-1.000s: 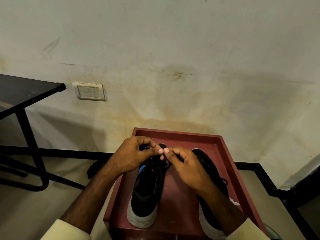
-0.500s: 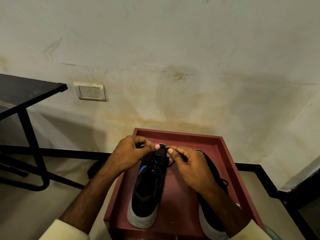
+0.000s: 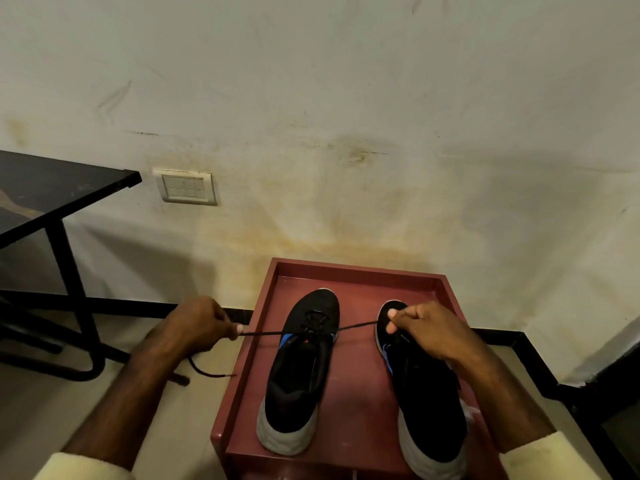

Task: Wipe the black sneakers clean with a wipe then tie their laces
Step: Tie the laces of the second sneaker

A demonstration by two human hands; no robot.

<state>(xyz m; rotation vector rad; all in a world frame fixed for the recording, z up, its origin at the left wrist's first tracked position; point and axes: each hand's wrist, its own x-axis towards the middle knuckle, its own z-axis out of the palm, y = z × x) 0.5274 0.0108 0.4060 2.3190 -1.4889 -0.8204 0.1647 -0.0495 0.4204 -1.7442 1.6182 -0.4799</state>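
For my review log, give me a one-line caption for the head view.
Left hand and right hand pull the left sneaker's laces taut sideways over the red tray.

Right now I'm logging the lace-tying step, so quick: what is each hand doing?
Left hand: closed, pinching one end of the left sneaker's lace.
Right hand: closed, pinching the other end, pulled taut.

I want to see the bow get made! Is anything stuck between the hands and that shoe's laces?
No. The left hand and right hand each already pinch an end of the lace, pulled taut across the left sneaker. Nothing visible blocks them.
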